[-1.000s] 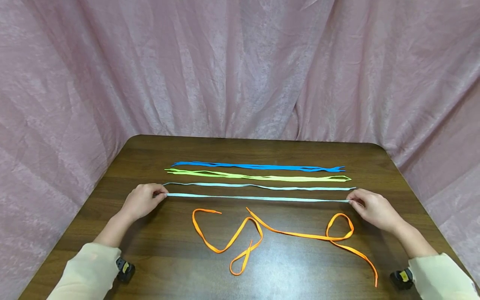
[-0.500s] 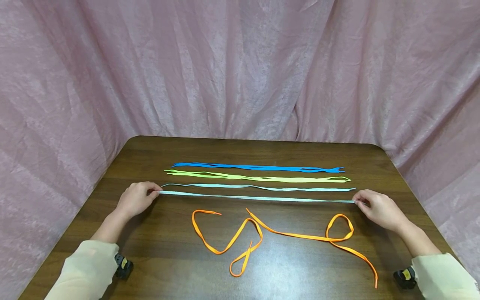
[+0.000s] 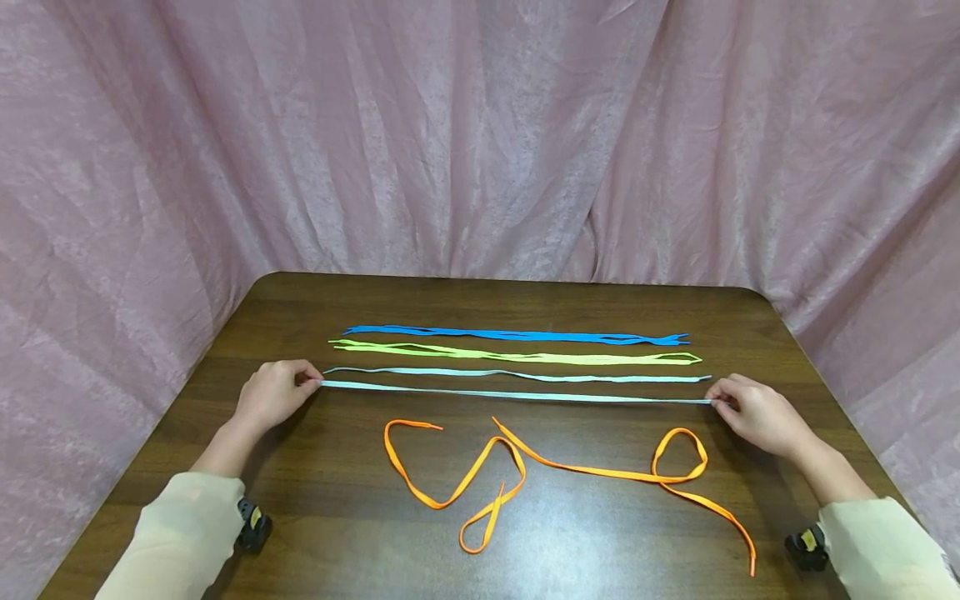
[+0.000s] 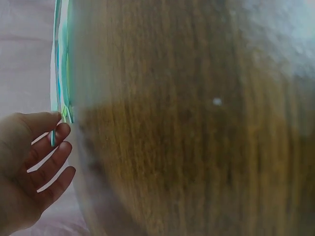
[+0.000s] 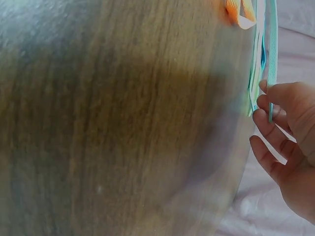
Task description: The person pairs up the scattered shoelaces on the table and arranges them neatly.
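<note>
My left hand (image 3: 276, 393) pinches the left end of a pale mint shoelace (image 3: 517, 395) between thumb and forefinger. At the lace's other end, my right hand (image 3: 761, 418) pinches it the same way. The lace runs nearly straight between the two hands. In both wrist views a short tip of the lace sticks out past the fingers, and the other fingers are loosely bent. Just behind it lies a second pale mint shoelace (image 3: 615, 379), slightly wavy, flat on the table. Two orange shoelaces, one bent (image 3: 437, 503) and one with a loop (image 3: 600, 472), lie nearer to me.
Farther back on the brown wooden table (image 3: 360, 550) are yellow-green shoelaces (image 3: 585, 359), laid lengthwise. Behind those lie blue shoelaces (image 3: 517, 336), also lengthwise. A pink curtain (image 3: 480, 150) hangs beyond the table's far edge.
My hands have moved slightly apart, left hand leftward and right hand rightward, with the held lace between them. My left hand has also risen a little. The other laces lie as before.
</note>
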A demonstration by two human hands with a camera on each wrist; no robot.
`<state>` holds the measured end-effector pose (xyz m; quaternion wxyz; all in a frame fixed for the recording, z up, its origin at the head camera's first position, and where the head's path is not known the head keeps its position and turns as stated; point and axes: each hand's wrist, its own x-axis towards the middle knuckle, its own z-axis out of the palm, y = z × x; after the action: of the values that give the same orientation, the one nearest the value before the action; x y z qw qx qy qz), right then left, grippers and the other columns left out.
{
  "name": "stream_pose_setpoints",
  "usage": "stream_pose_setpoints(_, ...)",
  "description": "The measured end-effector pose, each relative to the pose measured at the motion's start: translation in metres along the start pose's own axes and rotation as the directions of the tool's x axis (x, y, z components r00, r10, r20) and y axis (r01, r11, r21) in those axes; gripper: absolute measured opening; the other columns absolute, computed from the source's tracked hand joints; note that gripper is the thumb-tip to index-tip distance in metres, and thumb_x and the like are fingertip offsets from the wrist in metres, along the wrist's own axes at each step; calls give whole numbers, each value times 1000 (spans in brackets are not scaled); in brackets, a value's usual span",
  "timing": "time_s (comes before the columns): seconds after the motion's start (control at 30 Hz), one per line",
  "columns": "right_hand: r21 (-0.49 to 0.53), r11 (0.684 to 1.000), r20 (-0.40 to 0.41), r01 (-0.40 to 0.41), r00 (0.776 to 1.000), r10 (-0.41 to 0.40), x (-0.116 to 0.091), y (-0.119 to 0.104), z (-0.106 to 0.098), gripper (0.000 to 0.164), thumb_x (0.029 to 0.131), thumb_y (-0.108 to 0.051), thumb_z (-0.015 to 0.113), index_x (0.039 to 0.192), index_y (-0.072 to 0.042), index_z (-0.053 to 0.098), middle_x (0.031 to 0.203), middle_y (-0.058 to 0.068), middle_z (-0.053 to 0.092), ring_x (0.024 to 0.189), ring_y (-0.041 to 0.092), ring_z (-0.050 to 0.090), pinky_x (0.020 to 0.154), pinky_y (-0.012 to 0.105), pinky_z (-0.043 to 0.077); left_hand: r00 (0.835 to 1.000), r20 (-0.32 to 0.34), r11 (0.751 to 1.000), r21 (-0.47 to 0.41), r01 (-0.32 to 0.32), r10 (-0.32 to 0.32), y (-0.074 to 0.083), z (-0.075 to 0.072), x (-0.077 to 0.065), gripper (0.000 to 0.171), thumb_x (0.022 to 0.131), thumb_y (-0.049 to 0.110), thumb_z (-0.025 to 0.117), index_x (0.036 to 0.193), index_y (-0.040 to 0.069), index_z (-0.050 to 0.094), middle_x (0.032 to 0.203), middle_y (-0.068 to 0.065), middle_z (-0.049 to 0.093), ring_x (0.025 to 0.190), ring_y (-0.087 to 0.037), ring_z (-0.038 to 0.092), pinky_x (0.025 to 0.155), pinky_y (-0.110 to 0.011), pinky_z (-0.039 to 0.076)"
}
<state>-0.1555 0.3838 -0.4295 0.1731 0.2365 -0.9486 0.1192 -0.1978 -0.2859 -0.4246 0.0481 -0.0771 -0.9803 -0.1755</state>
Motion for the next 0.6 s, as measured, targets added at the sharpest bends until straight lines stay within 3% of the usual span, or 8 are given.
stream_pose_setpoints(0.23,12,1000,22,0,1000,0,7,3,1,23,68,5,69,77,-14,59,70,-10,52,61,0,44,51,24,39,999,-12,999,5,32,-32,-1,3,7,6,83,23,64,81,19,68,73,3,63,62,-17,55,48,-32,38)
stream_pose_setpoints(0.6,-5,998,128,-66,990,66,21,11,-3,19,72,2,67,77,-12,55,67,-8,51,58,4,44,51,26,37,999,-13,999,3,34,-34,6,0,20,8,84,18,60,82,15,67,71,1,60,59,-18,50,46,-31,36)
